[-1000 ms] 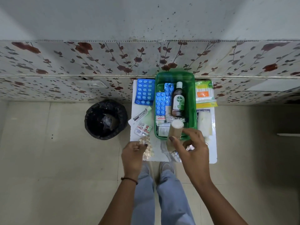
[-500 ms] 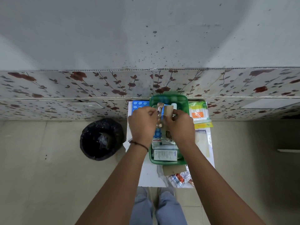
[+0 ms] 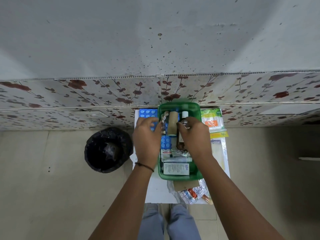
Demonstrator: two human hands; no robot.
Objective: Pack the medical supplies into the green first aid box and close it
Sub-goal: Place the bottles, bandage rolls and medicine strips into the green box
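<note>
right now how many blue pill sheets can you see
2. One blue sheet lies on the table left of the green box, partly under the left hand. Another lies inside the box. More may be hidden under the hands.

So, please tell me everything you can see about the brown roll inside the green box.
The tan cylindrical bandage roll looks like crepe cloth or paper, with a pale flat end facing the camera. It lies on its side, lengthwise, in the far half of the green plastic first aid box, on top of blue blister packs. The left hand and right hand flank it; whether either touches it cannot be told.
</note>
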